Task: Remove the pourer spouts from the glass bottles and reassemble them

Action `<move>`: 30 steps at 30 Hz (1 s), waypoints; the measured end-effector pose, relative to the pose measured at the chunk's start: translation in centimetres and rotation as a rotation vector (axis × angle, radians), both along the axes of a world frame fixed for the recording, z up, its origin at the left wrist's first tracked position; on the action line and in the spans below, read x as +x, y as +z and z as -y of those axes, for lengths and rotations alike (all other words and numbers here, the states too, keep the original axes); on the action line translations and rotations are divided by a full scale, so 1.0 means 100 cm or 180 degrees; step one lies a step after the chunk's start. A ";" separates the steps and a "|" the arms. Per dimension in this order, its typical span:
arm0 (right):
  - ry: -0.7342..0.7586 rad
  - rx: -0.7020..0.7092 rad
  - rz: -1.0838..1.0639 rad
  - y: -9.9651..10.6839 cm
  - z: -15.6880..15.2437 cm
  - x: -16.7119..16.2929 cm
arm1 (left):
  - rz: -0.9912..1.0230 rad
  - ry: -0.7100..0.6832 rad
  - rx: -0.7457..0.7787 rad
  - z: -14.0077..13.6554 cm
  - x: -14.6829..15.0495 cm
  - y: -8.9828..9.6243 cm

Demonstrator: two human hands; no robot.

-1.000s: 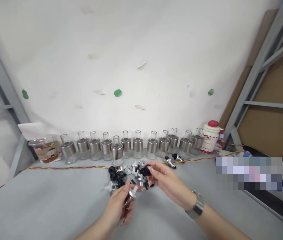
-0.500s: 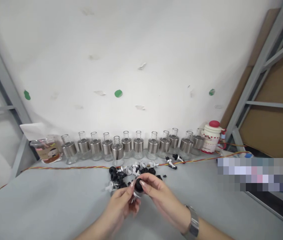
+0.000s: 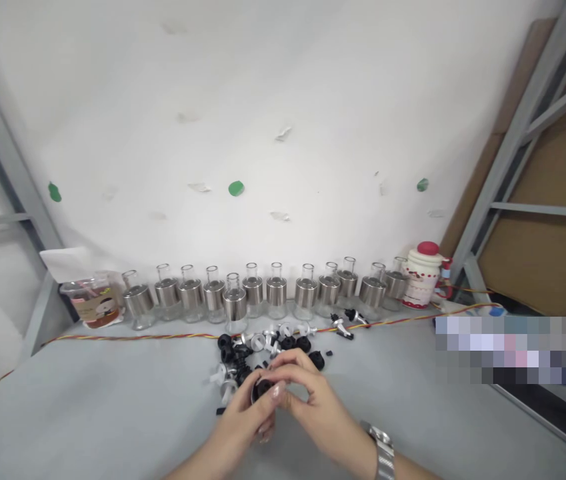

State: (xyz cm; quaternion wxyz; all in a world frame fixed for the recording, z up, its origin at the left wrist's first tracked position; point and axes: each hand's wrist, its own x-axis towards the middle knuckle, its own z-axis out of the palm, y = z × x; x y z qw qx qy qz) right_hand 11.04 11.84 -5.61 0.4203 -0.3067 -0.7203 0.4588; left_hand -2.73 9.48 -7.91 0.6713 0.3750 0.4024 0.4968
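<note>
Two bare hands meet over a grey table [image 3: 113,400], fingertips close together. One small black part [image 3: 263,387] with a shiny rim is between them. The left hand [image 3: 245,408] curls round it and pinches it, thumb on the near side; the right hand [image 3: 310,400] arches over it with bent fingers, and whether these grip it or only touch it cannot be told. One silver watch [image 3: 383,450] circles the right wrist.

Just beyond the fingertips lies one loose heap of black and silver pieces [image 3: 243,350], too tangled to count. At its right end, just past the right hand's knuckles, are three round black caps [image 3: 317,361] and, beside them, one tiny black scrap [image 3: 329,353]. Another small black piece [image 3: 221,411] lies just left of the left hand. Farther out, ahead and to the right of the right hand, two pour spouts [image 3: 343,329] lie on their sides.

Well beyond both hands, twelve clear glass bottles [image 3: 276,291] with metal bands stand in an uneven row along the wall. One plastic cup [image 3: 95,303] stands far to the left of the hands, one red-topped jar [image 3: 420,277] far to the right.
</note>
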 end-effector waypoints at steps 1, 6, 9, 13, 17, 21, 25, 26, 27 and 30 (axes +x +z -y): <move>0.0021 0.0030 0.0058 0.003 0.002 0.001 | -0.0028 0.0032 -0.0031 0.001 0.000 0.000; 0.0270 0.0096 0.0119 0.012 0.002 0.005 | 0.0209 0.0392 -0.0165 0.006 0.002 0.013; 0.0394 0.0276 0.0238 0.012 0.001 0.006 | 0.0191 0.0566 -0.0207 0.007 0.001 0.019; 0.0433 0.0313 0.0315 0.010 0.002 0.005 | 0.0124 0.0677 -0.0359 0.004 -0.001 0.017; 0.0235 -0.0024 -0.0154 0.009 -0.004 0.004 | 0.0191 0.0477 -0.0119 -0.001 -0.005 0.014; -0.0181 -0.0411 -0.0531 0.007 -0.014 0.007 | 0.0152 0.0369 0.0005 -0.003 -0.008 0.015; -0.0203 -0.0615 -0.0655 0.003 -0.019 0.007 | 0.0127 0.0344 -0.0012 -0.004 -0.008 0.015; -0.0183 -0.0621 -0.0650 0.002 -0.019 0.006 | 0.0121 0.0343 -0.0019 -0.004 -0.008 0.015; -0.0174 -0.0619 -0.0634 0.001 -0.019 0.006 | 0.0115 0.0345 -0.0024 -0.004 -0.008 0.015; -0.0168 -0.0601 -0.0600 0.001 -0.017 0.005 | 0.0096 0.0380 -0.0033 -0.003 -0.007 0.014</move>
